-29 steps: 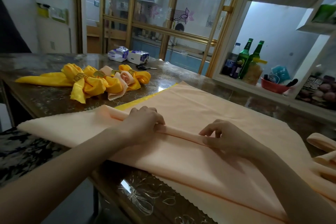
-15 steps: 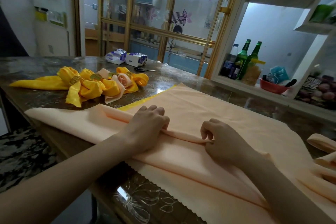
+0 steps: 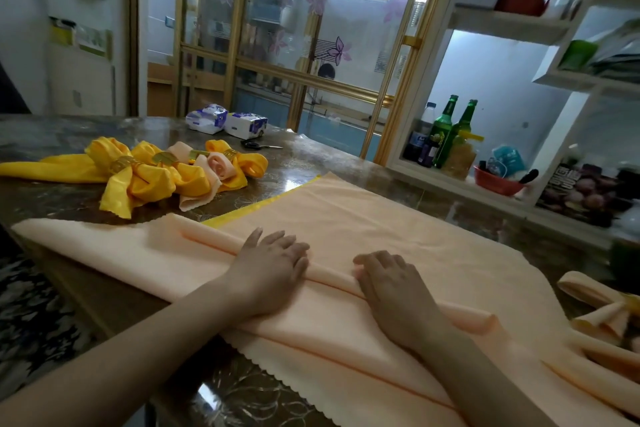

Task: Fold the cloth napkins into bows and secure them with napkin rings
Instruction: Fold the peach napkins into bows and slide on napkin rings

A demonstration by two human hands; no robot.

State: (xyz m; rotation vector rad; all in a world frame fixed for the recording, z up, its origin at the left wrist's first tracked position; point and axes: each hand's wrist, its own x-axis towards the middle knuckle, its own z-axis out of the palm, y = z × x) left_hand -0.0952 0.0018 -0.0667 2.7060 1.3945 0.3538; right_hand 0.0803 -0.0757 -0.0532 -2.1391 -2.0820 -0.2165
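Fingers of the left hand lie straight and spread, pressing flat on a long rolled ridge in the peach napkin; the right hand does the same just beside it, its fingers extended over the ridge, gripping nothing. The napkin is a soft, matte woven cloth spread wide over the glossy dark marbled worktop, with a pinked zigzag edge hanging off the near side and a narrow shiny yellow strip of another cloth showing from under its far left edge. The ridge runs diagonally across the cloth as a rounded tube with an open end to the right. At the far left lie finished satin yellow bows cinched with gold metal rings, and among them a peach cloth coiled into a spiral. Behind them are scissors and two soft plastic tissue packs. More folded peach cloth sits at the right edge. Green glass bottles stand on a white shelf. Half a second earlier both hands had their fingers curled, pinching the fold up; now they are flattened on top of it and the fold is a fuller, rounder roll.
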